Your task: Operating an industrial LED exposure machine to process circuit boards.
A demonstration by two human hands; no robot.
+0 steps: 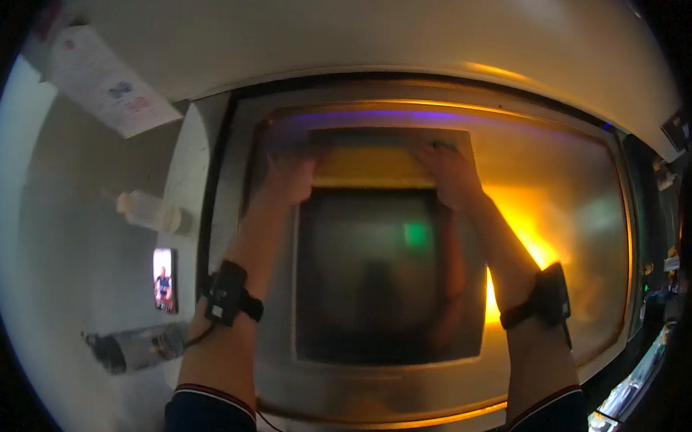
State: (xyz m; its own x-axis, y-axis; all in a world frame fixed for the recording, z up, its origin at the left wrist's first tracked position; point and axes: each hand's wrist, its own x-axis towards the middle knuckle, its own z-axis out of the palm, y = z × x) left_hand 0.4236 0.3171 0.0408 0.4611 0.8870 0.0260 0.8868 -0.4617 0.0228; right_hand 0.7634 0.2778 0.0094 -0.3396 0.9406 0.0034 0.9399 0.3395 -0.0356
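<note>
A dark glossy rectangular panel [374, 293] with a grey border lies on a large metal-framed surface [573, 247]. Across its far end runs a yellow strip [374, 167] with a brighter near edge; blur hides its exact kind. My left hand [292, 176] is closed at the strip's left end, and my right hand [450, 174] is closed at its right end. Both forearms reach forward over the panel's sides. The fingertips are smeared by motion. A green glint and dim reflections show on the panel.
On the pale ledge to the left stand a whitish bottle [149, 211], a lit phone [164, 280] and a clear bottle with a dark cap [139, 347]. A printed sheet [110, 82] is at the upper left. Dark straps with small boxes [227, 292] circle both forearms. Strong yellow light glows at right.
</note>
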